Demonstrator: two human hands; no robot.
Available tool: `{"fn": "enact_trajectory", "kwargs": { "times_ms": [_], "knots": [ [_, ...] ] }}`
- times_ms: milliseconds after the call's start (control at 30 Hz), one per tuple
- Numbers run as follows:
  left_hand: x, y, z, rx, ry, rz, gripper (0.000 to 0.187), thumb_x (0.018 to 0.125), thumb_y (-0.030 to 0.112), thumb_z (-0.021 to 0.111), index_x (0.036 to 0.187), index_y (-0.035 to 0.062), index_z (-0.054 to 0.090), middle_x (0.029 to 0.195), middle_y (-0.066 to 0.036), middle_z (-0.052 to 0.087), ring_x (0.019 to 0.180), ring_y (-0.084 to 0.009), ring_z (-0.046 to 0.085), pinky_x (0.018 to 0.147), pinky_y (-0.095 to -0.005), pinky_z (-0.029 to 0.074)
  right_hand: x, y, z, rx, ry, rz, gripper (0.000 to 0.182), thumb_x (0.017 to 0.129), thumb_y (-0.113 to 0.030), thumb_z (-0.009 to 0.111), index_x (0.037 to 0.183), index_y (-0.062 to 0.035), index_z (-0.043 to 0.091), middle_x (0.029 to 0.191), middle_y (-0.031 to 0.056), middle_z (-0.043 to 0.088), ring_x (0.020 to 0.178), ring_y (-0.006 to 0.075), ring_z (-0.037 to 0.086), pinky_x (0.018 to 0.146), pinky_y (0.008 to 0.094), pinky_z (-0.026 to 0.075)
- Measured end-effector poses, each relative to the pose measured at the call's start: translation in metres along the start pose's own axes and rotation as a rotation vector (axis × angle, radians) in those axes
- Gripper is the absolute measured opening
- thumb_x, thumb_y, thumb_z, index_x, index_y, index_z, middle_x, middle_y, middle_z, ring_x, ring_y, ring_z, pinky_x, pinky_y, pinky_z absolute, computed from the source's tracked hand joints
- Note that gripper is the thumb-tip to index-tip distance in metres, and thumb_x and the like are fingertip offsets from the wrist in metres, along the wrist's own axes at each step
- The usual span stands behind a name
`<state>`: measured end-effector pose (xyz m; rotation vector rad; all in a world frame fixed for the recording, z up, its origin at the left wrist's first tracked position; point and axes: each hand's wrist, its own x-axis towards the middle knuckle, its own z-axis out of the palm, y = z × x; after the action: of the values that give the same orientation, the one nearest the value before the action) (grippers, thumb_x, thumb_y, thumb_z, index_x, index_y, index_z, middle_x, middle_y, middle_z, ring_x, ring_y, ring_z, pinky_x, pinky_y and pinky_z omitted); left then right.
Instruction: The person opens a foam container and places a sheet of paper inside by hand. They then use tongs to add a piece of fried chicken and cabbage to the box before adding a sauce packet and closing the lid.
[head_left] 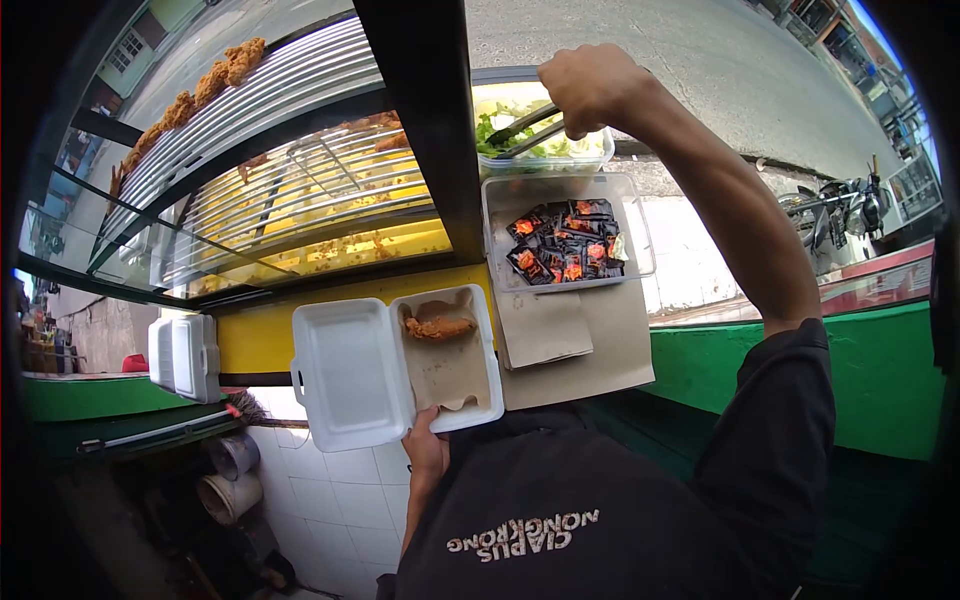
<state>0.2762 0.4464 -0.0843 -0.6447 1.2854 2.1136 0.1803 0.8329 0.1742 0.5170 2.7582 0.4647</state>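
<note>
My left hand (pixel 427 446) grips the lower edge of an open white foam box (pixel 354 372). Brown paper (pixel 455 380) lines the box's right half, and a piece of fried chicken (pixel 439 328) lies on it near the top. Up at the back, my right hand (pixel 596 88) is closed around metal tongs (pixel 530 132), whose tips reach into a clear tub (pixel 592 163) of green lettuce (pixel 500 122). Below that tub, a clear plastic container (pixel 497 215) holds several black sachets (pixel 560 240) with red and orange print.
Brown paper sheets (pixel 545 325) lie right of the foam box. A glass display case (pixel 425 130) with fried chicken on racks stands at the left, its dark post upright beside the tubs. Stacked foam boxes (pixel 184 358) sit at the left edge. A motorcycle (pixel 835 212) is outside.
</note>
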Motion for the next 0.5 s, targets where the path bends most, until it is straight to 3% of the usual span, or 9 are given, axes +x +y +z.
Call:
{"fn": "enact_trajectory", "kwargs": {
  "times_ms": [167,500],
  "knots": [
    [-0.002,0.004,0.006,0.007,-0.018,0.000,0.023,0.084,-0.002,0.058,0.107,0.0019,0.056,0.100,-0.008,0.061,0.094,-0.0181,0.061,0.083,-0.0317,0.050,-0.013,0.009,0.003,-0.039,0.182,-0.050,0.032,0.069,-0.013,0.073,0.098,-0.0038,0.065,0.098,0.0124,0.068,0.091,0.0295,0.067,0.076,0.0390,0.054],
    [-0.006,0.006,0.008,0.012,-0.023,0.054,0.025,0.084,-0.003,0.057,0.109,0.0018,0.055,0.098,-0.007,0.061,0.090,-0.0173,0.061,0.080,-0.0302,0.050,-0.033,0.032,-0.024,0.064,0.101,0.091,0.032,0.070,-0.018,0.072,0.099,-0.0035,0.070,0.096,0.0135,0.067,0.090,0.0275,0.065,0.079,0.0356,0.052]
  ]
}}
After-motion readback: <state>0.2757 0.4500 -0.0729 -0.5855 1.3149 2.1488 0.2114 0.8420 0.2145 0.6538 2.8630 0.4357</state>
